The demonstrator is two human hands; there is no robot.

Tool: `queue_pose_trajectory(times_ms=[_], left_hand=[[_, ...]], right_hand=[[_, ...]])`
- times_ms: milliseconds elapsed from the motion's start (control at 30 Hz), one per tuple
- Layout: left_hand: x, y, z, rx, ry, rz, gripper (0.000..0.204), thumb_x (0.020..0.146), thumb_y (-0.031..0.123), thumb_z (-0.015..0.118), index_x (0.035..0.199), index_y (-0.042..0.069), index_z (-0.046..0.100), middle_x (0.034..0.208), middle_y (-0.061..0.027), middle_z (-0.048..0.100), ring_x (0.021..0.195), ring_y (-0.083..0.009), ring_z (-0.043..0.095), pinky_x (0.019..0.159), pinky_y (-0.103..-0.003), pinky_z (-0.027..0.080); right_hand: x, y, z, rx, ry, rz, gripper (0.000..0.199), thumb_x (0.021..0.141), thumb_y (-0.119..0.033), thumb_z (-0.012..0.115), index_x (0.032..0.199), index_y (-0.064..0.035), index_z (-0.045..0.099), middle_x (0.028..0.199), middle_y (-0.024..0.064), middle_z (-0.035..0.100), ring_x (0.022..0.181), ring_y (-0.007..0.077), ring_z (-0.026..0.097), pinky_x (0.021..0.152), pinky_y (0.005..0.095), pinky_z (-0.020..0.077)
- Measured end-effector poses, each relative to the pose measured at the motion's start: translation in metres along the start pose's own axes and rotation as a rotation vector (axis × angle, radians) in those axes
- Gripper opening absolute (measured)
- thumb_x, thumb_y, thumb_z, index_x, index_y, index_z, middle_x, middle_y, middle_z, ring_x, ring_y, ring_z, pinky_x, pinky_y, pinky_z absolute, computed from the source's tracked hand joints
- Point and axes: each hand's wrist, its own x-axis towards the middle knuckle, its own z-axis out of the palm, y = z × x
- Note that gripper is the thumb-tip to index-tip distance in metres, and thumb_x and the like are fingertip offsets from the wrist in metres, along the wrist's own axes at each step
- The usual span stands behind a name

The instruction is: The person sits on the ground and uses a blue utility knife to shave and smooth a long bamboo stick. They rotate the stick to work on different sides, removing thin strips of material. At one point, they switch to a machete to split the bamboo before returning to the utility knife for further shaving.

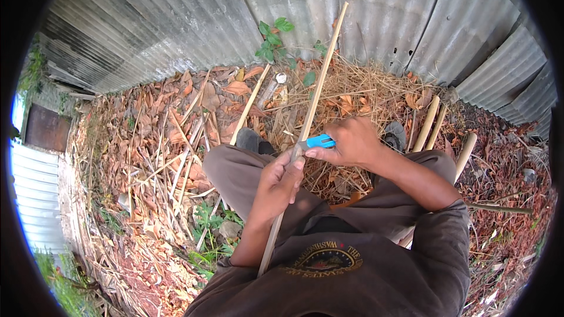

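Observation:
A long, pale wooden strip [322, 76], which looks like split bamboo, runs slantwise from my lap up towards the metal fence. My left hand [281, 179] is closed round its lower half, the thumb lying along it. In my right hand [355, 144] is a blue-handled cutter knife [320, 141]. Its tip end meets the strip just above my left fingers, and my right thumb presses close beside it. How far the blade goes into the wood, I cannot tell. The strip's lower end rests against my dark shirt [376, 276].
A corrugated metal fence [388, 17] curves round the far side. Between it and my legs lie dry leaves, thin sticks, a clear bottle [271, 89] and another pale strip [249, 105]. Several round poles [426, 123] lie by my right knee. A green plant [271, 41] grows at the fence.

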Motion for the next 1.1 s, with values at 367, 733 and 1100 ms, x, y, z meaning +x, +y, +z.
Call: queue_pose_trajectory(times_ms=[367, 733, 1100], left_hand=[[0.003, 0.007, 0.008, 0.035, -0.02, 0.003, 0.03, 0.101, 0.024, 0.048, 0.12, 0.0, 0.05, 0.061, 0.0056, 0.038, 0.047, -0.0022, 0.032, 0.046, -0.018, 0.029], [0.001, 0.006, 0.004, 0.056, -0.035, 0.047, 0.034, 0.102, 0.021, 0.045, 0.128, 0.0, 0.045, 0.061, 0.0067, 0.034, 0.048, -0.0025, 0.029, 0.046, -0.019, 0.026], [-0.003, 0.0, 0.007, 0.077, -0.028, 0.03, 0.035, 0.102, 0.02, 0.044, 0.131, 0.0, 0.043, 0.062, 0.0072, 0.035, 0.049, -0.002, 0.028, 0.046, -0.019, 0.026]], right_hand=[[0.004, 0.015, 0.007, -0.109, 0.167, -0.133, 0.073, 0.071, -0.079, 0.054, 0.058, -0.0076, 0.06, 0.047, 0.0089, 0.054, 0.04, 0.0263, 0.057, 0.041, 0.0391, 0.0459], [0.023, 0.052, 0.0, -0.191, 0.214, 0.04, 0.064, 0.071, -0.072, 0.061, 0.059, -0.0087, 0.059, 0.05, 0.0104, 0.055, 0.046, 0.0288, 0.058, 0.044, 0.0405, 0.0454], [0.026, 0.066, 0.005, -0.164, 0.156, 0.117, 0.071, 0.075, -0.077, 0.051, 0.064, -0.0087, 0.066, 0.052, 0.0118, 0.059, 0.05, 0.0309, 0.062, 0.048, 0.043, 0.0487]])
